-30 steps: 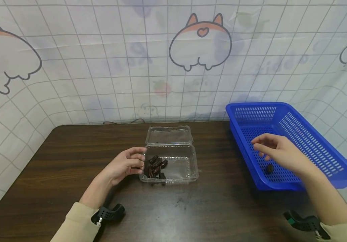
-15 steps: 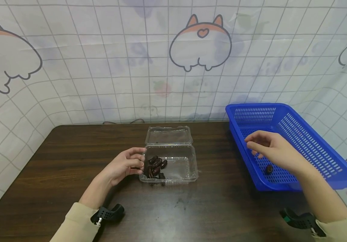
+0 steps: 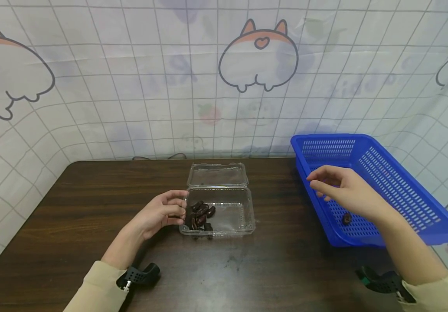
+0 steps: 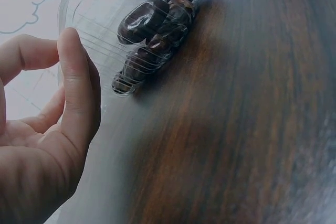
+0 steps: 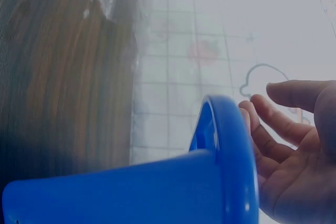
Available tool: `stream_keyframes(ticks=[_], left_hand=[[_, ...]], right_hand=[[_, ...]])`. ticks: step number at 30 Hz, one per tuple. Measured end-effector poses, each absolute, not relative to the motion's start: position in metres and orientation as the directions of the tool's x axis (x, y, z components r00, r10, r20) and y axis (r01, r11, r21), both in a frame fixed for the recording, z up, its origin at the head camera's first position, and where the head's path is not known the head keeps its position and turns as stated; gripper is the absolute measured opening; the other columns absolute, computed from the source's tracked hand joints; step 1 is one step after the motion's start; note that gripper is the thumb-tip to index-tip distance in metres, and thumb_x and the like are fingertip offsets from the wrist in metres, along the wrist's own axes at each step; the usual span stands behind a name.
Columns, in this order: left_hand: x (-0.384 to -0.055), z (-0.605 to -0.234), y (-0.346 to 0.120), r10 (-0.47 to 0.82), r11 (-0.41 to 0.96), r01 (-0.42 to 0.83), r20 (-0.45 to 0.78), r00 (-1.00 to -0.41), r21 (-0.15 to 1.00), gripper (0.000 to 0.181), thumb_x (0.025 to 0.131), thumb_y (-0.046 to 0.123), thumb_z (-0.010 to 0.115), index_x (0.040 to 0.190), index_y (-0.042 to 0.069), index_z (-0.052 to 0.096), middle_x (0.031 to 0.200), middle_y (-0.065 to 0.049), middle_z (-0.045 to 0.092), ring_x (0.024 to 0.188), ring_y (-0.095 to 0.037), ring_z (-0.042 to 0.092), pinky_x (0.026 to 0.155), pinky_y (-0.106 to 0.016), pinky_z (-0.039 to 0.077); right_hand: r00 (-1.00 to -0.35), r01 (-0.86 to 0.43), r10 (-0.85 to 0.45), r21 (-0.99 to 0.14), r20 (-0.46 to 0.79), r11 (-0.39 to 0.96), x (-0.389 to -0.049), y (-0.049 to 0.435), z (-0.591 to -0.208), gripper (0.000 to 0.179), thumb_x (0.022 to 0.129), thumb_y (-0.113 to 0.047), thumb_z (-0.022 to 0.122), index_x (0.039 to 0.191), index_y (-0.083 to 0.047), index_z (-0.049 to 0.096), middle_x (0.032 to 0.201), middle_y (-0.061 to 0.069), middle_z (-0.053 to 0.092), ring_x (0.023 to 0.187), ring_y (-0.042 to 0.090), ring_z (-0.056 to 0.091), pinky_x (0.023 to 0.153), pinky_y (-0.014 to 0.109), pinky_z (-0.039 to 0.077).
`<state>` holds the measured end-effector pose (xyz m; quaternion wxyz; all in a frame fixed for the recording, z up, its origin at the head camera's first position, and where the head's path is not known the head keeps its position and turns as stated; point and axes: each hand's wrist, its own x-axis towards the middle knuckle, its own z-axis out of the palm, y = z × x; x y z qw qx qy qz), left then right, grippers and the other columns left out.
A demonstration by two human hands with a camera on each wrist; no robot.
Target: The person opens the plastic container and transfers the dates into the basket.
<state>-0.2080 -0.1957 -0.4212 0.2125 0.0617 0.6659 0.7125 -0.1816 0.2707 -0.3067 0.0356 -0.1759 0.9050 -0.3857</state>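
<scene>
My left hand (image 3: 161, 212) touches the left wall of a clear plastic clamshell container (image 3: 231, 216), its fingers loosely bent. In the left wrist view, the thumb (image 4: 76, 87) lies by the container's edge. Dark, glossy brown fruits that look like dates (image 3: 201, 213) are heaped in the container's left part, and its lid (image 3: 218, 175) stands open at the back. Over the left rim of a blue plastic basket (image 3: 368, 141) hovers my right hand (image 3: 344, 188), fingers loosely curved and holding nothing visible. A single date (image 3: 346, 219) lies on the basket floor.
The dark wooden table (image 3: 224, 264) stretches between the container and the basket. Behind it hangs a white gridded cloth (image 3: 149, 86) with cartoon prints. A thin cable (image 3: 177, 155) lies along the table's back edge.
My right hand has drifted left, from over the basket's inside toward its left rim. The left hand, container and dates stay in place.
</scene>
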Motion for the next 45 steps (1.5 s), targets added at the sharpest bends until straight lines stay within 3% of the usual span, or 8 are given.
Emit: stream_keyframes(ticks=[8, 14, 25, 45], left_hand=[[-0.207, -0.42, -0.195, 0.378, -0.008, -0.222, -0.203, -0.903, 0.975, 0.06, 0.097, -0.003, 0.06, 0.151, -0.006, 0.035, 0.106, -0.011, 0.059, 0.083, -0.017, 0.062, 0.075, -0.031, 0.06], [-0.208, -0.42, -0.195, 0.38, -0.009, -0.225, -0.205, -0.902, 0.974, 0.059, 0.097, -0.004, 0.058, 0.151, -0.005, 0.035, 0.106, -0.011, 0.059, 0.082, -0.017, 0.062, 0.075, -0.031, 0.059], [-0.209, -0.422, -0.195, 0.376, -0.013, -0.224, -0.203, -0.904, 0.974, 0.059, 0.097, -0.003, 0.06, 0.151, -0.004, 0.037, 0.107, -0.011, 0.059, 0.083, -0.017, 0.063, 0.075, -0.032, 0.06], [-0.207, -0.421, -0.196, 0.38, -0.011, -0.223, -0.202, -0.903, 0.975, 0.06, 0.096, -0.001, 0.062, 0.151, -0.006, 0.036, 0.105, -0.01, 0.06, 0.083, -0.016, 0.063, 0.076, -0.03, 0.059]], right_hand=[[-0.926, -0.302, -0.372, -0.713, 0.061, 0.633, -0.184, 0.259, -0.307, 0.025, 0.106, -0.028, 0.06, 0.124, -0.012, 0.066, 0.11, 0.01, 0.068, 0.091, 0.03, 0.065, 0.076, 0.036, 0.059], [-0.913, -0.334, -0.402, -0.701, 0.073, 0.63, -0.188, 0.251, -0.311, 0.023, 0.106, -0.026, 0.06, 0.123, -0.012, 0.066, 0.113, 0.008, 0.067, 0.09, 0.025, 0.066, 0.078, 0.042, 0.06], [-0.897, -0.352, -0.437, -0.699, 0.062, 0.623, -0.188, 0.235, -0.312, 0.021, 0.105, -0.025, 0.062, 0.121, -0.011, 0.068, 0.1, 0.005, 0.067, 0.084, 0.022, 0.063, 0.07, 0.034, 0.056], [-0.877, -0.352, -0.479, -0.719, 0.031, 0.599, -0.19, 0.214, -0.315, 0.018, 0.104, -0.025, 0.064, 0.116, -0.013, 0.069, 0.094, 0.003, 0.067, 0.084, 0.023, 0.063, 0.067, 0.037, 0.057]])
